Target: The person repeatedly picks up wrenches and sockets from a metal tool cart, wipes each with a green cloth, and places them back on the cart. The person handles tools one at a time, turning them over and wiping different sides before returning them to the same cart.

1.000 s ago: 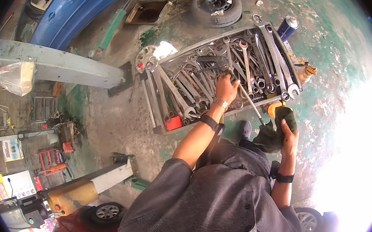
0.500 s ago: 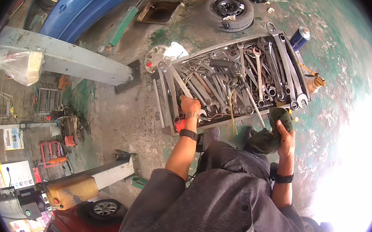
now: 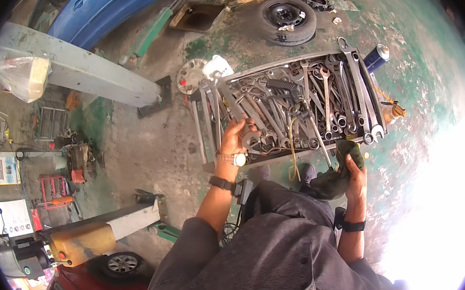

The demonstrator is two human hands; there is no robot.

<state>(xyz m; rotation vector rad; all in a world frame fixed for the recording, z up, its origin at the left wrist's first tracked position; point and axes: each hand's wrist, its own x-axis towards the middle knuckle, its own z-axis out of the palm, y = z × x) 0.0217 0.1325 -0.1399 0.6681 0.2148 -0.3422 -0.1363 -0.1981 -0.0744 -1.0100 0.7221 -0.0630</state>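
Below me a metal tray point(image 3: 276, 158) is heaped with several wrenches, mostly combination spanners of differing lengths. At its left end my left hand point(image 3: 234, 138) is closed round a large grey wrench point(image 3: 233, 103), its palm partly turned up; one end of the wrench shows beside the fingers. My right hand point(image 3: 357, 176), by the tray's near right corner, grips a bunched dark green cloth point(image 3: 348, 151), thumb on top. A long rod point(image 3: 317, 133) slants from the tools toward the cloth; whether it touches the cloth I cannot tell.
Beyond the tray lies a wheel with tyre point(image 3: 285, 20). A blue spray can point(image 3: 376, 57) and an orange-topped bottle point(image 3: 395, 110) stand on its right. To the left are a hubcap point(image 3: 190, 75), a grey lift arm point(image 3: 83, 69) and a blue car panel point(image 3: 111, 7).
My left wrist has rolled over, bringing the watch face into view, and the hand has shifted slightly with the wrench in it. My right hand still holds the cloth, nearly unmoved.
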